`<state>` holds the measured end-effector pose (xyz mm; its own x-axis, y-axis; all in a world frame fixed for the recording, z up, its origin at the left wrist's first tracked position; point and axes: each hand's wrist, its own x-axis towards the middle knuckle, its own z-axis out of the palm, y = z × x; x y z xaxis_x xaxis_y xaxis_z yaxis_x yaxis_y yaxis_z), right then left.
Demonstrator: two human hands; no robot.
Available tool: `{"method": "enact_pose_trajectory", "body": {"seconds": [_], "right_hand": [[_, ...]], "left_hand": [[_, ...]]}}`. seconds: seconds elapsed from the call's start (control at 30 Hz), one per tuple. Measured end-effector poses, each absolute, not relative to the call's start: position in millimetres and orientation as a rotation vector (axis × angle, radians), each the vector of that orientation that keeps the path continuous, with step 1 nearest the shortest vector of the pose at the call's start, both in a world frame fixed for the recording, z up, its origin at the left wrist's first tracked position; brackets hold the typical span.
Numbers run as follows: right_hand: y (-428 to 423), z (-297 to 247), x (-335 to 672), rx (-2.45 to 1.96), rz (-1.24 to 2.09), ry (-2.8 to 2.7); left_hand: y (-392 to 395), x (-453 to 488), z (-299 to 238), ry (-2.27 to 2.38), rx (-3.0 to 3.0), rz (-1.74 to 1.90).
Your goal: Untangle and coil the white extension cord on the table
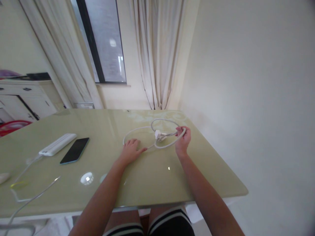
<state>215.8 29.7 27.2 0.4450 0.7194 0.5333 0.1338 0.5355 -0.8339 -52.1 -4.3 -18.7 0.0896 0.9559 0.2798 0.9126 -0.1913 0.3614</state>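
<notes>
White, flexible cable (pixel 167 146) is curving in loose loops between the two hands, over the glossy pale-green tabletop (pixel 152 177), with a chunky white plug (pixel 157 134) sitting among the coils. The right hand (pixel 183 140) is grasping the loops at their right side, its fingers curling around them. The left hand (pixel 131 151) is resting palm down at the cable's left side, thumb stretching outward; whether it is pinching anything, I cannot tell. Farther left, a long white power strip (pixel 58 144) is lying beside a flat, black, blue-edged phone (pixel 75 150).
</notes>
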Motion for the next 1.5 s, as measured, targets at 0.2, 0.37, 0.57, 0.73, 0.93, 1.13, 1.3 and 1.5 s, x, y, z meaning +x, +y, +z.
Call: {"method": "enact_pose_trajectory", "body": {"seconds": [0.2,0.37,0.57,0.73,0.93,1.13,1.3,1.5], "right_hand": [[40.0,41.0,240.8,-0.942,0.404,-0.834],[54.4,70.2,255.0,-0.896,0.302,-0.892],[61.4,144.2,271.8,-1.223,-0.133,-1.552],[78.6,213.1,277.7,-1.410,-0.278,-1.698],[107.6,265.5,277.0,-1.215,0.086,-1.719],[114.7,289.7,252.9,-1.044,0.303,-1.669],[103.7,303.4,222.9,-0.948,0.566,-1.710],[72.3,308.7,190.2,-0.832,0.772,-1.851]], "left_hand": [[-6.3,-40.6,-8.3,1.798,2.384,0.528],[-8.6,-34.9,4.7,1.956,2.281,0.607],[-9.0,-42.0,5.4,2.013,2.136,0.639],[-10.5,-38.0,4.4,1.897,2.112,0.657],[-11.0,-30.6,1.7,1.735,2.246,0.755],[-8.3,-25.3,-6.2,1.657,2.300,0.733],[-11.3,-23.6,-3.4,1.244,2.092,0.816],[3.7,-20.9,-14.4,1.330,1.870,1.439]]}}
